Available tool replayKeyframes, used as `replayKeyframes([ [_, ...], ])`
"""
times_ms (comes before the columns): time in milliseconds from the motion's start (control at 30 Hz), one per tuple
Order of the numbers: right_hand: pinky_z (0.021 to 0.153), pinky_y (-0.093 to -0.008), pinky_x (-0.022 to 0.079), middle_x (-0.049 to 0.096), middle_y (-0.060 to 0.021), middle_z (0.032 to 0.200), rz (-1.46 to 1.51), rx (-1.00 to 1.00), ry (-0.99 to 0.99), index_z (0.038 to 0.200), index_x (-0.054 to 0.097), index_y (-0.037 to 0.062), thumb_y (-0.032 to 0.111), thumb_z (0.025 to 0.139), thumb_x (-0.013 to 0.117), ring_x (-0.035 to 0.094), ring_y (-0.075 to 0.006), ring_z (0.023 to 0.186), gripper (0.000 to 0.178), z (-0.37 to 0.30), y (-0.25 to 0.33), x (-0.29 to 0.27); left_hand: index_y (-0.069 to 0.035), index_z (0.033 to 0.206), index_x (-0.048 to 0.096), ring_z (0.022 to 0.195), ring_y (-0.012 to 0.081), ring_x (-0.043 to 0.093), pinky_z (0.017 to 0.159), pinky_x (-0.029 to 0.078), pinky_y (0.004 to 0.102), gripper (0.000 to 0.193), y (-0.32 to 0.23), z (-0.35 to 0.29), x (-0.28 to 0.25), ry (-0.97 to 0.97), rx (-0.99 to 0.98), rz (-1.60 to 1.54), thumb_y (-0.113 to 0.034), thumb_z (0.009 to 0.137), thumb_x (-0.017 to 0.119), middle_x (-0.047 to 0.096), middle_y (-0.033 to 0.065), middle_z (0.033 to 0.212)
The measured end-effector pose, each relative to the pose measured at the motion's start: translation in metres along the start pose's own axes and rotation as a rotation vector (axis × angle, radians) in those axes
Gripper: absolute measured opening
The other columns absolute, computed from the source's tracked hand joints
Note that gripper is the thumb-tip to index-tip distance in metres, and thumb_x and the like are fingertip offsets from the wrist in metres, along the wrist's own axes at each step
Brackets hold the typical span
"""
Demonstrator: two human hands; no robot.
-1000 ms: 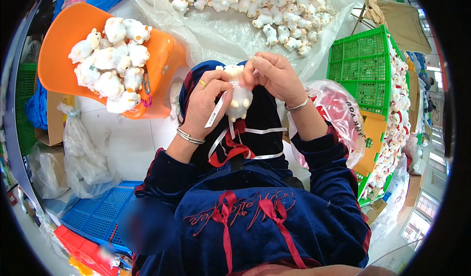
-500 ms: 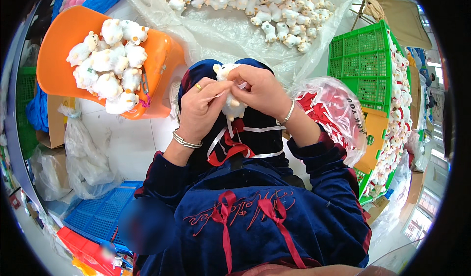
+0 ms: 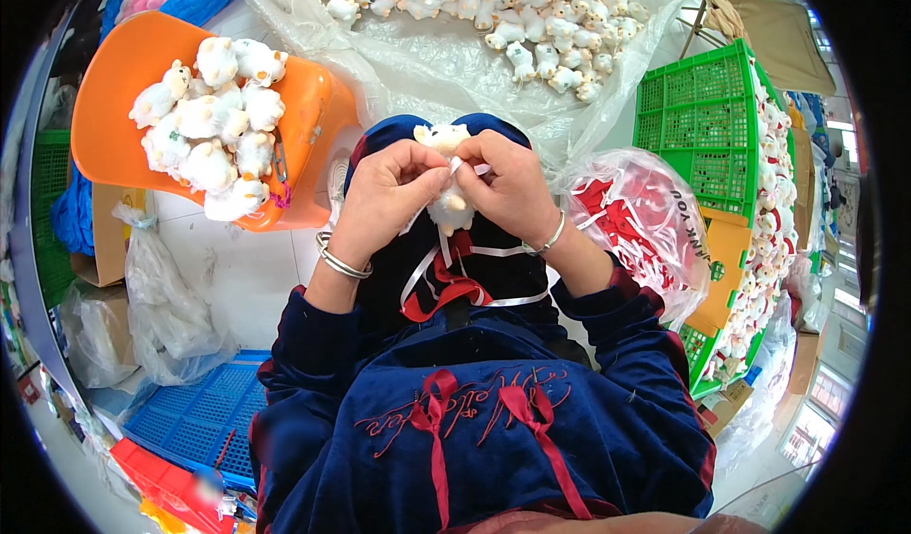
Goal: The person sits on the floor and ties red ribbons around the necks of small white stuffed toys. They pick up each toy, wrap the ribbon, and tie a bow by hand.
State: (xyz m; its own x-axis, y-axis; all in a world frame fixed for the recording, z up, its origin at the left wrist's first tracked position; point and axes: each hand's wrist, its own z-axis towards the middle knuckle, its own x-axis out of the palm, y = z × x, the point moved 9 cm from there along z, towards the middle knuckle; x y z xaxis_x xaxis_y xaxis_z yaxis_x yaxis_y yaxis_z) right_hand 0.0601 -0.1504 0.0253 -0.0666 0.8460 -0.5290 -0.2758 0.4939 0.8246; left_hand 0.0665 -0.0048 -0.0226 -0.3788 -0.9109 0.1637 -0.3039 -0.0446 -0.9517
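Observation:
A small white plush toy (image 3: pixel 450 215) rests upright between my knees, its head (image 3: pixel 442 136) showing above my fingers. Around its neck area, a thin white ribbon (image 3: pixel 455 164) is pinched by my left hand (image 3: pixel 391 192) on one side and my right hand (image 3: pixel 512 187) on the other. Both hands are closed, thumb against forefinger, and meet in front of the toy; they cover its middle. Just below the toy, red cloth pieces with white ribbons (image 3: pixel 454 292) lie on my dark lap.
An orange chair (image 3: pixel 104 107) at left bears several plush toys (image 3: pixel 204 116). Ahead, many more lie on a clear plastic sheet (image 3: pixel 380 59). To the right are a plastic bag of red pieces (image 3: pixel 631 230) and green crates (image 3: pixel 697 121). A blue crate (image 3: pixel 195 420) stands lower left.
My hands have drawn slightly apart and shifted their pinch on the ribbon. My left wrist has moved left and the toy's head tilts more into view.

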Motion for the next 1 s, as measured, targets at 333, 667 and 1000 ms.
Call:
replayKeyframes([
  [333,0.064,-0.0281,0.051,0.069,-0.0067,0.081,0.149,0.190,0.187,0.097,0.069,-0.0024,0.012,0.094,0.068,0.063,-0.0116,0.070,0.015,0.004,-0.021,0.004,0.001,0.098,0.074,0.076,0.0037,0.063,0.068,0.050,0.0192,0.014,0.005,0.005,-0.001,-0.154,0.068,0.113,-0.013,0.094,0.075,0.072,0.0003,0.087],
  [667,0.062,-0.0286,0.049,0.066,-0.0059,0.074,0.241,0.209,0.233,0.094,0.067,-0.0014,0.016,0.100,0.063,0.059,-0.0112,0.067,0.018,0.012,-0.026,-0.004,0.000,0.110,0.077,0.089,0.0066,0.065,0.080,0.052,0.0227,0.019,-0.001,0.006,0.010,-0.151,0.118,-0.008,-0.012,0.096,0.072,0.074,0.0025,0.097],
  [1000,0.062,-0.0252,0.048,0.063,-0.0003,0.075,0.320,0.233,0.173,0.096,0.065,-0.0015,0.016,0.103,0.061,0.056,-0.0072,0.068,0.019,0.012,-0.032,-0.009,0.000,0.110,0.077,0.092,0.0105,0.067,0.084,0.052,0.0247,0.019,0.003,0.009,0.020,-0.150,0.149,0.015,-0.011,0.095,0.071,0.073,0.0055,0.102],
])
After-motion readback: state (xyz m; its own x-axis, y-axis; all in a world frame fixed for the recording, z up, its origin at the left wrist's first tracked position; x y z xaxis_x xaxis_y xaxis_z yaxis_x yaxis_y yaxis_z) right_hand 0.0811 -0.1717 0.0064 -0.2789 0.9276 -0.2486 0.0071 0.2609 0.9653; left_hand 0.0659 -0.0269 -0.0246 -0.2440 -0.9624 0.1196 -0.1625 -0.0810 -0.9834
